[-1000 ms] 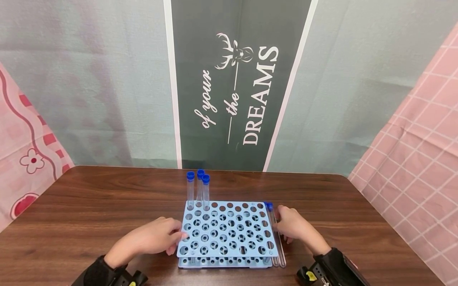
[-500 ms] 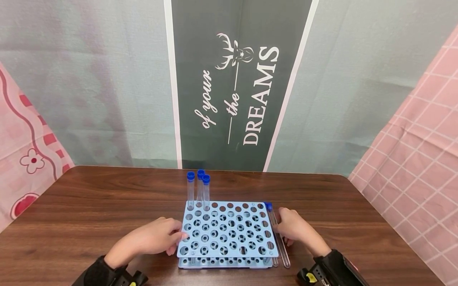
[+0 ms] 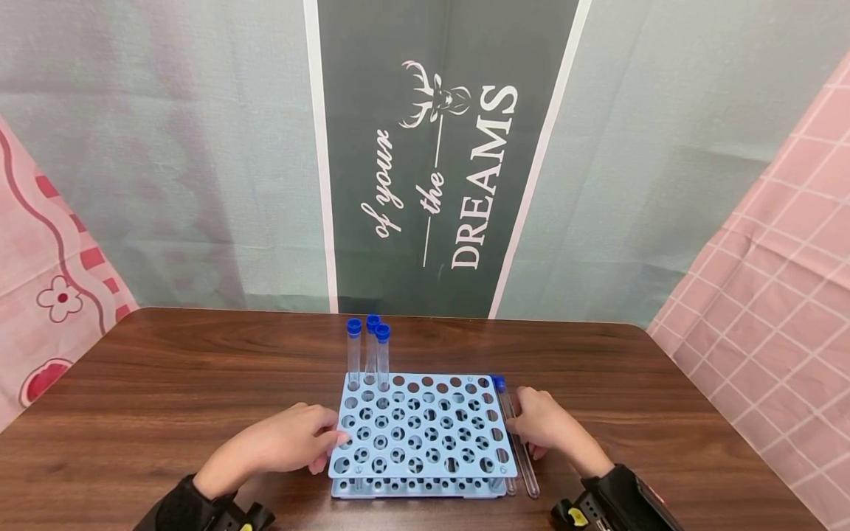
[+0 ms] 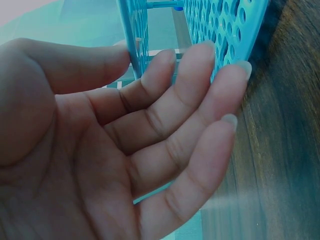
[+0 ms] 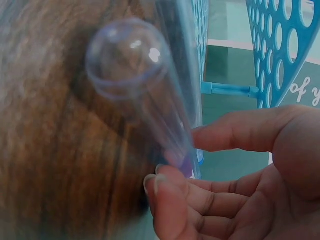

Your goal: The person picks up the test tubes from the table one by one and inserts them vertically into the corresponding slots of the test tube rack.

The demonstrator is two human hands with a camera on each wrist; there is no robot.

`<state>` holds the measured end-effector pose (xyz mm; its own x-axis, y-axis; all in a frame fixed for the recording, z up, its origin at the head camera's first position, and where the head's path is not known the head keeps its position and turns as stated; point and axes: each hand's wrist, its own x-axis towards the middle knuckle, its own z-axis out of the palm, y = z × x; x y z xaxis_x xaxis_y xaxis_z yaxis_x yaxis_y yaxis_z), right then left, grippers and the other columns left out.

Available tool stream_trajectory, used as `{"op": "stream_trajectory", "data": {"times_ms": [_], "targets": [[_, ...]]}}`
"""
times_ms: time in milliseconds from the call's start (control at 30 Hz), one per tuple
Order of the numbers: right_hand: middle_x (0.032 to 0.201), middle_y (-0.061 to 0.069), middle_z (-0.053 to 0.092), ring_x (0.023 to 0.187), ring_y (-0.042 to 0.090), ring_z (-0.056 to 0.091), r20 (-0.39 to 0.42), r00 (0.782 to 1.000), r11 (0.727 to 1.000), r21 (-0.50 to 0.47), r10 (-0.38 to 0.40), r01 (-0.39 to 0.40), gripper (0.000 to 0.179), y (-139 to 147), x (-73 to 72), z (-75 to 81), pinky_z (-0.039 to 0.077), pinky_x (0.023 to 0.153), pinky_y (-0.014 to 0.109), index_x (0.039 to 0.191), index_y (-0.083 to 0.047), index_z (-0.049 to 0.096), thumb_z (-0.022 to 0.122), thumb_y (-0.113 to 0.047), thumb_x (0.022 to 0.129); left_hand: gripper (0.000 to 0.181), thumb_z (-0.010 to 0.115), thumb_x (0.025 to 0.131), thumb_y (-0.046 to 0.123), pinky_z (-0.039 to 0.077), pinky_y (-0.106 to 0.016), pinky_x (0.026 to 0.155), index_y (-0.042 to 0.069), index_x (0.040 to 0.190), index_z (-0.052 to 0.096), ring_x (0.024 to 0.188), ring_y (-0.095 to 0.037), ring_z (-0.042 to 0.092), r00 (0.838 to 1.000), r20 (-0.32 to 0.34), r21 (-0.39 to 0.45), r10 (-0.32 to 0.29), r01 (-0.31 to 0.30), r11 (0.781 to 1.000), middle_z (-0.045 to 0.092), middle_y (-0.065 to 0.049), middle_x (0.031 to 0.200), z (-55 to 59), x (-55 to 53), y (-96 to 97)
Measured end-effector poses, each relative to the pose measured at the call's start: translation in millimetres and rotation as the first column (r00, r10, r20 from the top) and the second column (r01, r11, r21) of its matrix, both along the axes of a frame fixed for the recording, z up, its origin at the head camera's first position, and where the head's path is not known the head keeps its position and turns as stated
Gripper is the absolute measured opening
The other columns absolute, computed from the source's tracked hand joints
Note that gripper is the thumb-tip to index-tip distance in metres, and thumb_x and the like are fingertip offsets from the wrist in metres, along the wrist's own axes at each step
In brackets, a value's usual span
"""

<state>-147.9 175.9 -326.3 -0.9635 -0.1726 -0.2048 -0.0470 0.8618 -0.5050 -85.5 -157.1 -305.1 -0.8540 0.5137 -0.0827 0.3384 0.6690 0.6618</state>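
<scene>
A light blue test tube rack (image 3: 421, 473) with rows of round holes stands on the table. Three clear test tubes with blue caps (image 3: 355, 358) stand upright in its far left corner. At the rack's left edge, my left hand (image 3: 302, 439) grips the top plate, thumb above and a fingertip below. On the other side my right hand (image 3: 543, 419) pinches a capped test tube (image 3: 528, 472) that lies along the rack, cap end away from me. Its rounded bottom (image 5: 125, 60) looms large in the right wrist view. Another test tube (image 3: 510, 485) lies between it and the rack.
The brown wooden table (image 3: 199, 354) ends at a grey-green curtain (image 3: 425, 287) with white lettering. Pink cloth hangs at both sides. The rack's lower plate (image 3: 425, 487) shows below its front edge.
The bottom end of the test tube in my right hand has swung slightly right, away from the other tube. My right hand shifted a little; the left hand and rack kept still.
</scene>
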Motion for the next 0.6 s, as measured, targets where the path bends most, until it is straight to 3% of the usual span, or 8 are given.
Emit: {"op": "stream_trajectory", "data": {"times_ms": [600], "targets": [[0.052, 0.008, 0.049, 0.035, 0.014, 0.048, -0.001, 1.000, 1.000, 0.006, -0.003, 0.003, 0.021, 1.0, -0.5, -2.1, 0.044, 0.035, 0.026, 0.072, -0.002, 0.043, 0.062, -0.002, 0.081, 0.028, 0.053, 0.092, 0.023, 0.035, -0.021, 0.047, 0.012, 0.067, 0.053, 0.045, -0.002, 0.043, 1.000, 0.003, 0.006, -0.001, 0.001, 1.000, 0.050, 0.009, 0.050, 1.0, 0.2, 0.3]]}}
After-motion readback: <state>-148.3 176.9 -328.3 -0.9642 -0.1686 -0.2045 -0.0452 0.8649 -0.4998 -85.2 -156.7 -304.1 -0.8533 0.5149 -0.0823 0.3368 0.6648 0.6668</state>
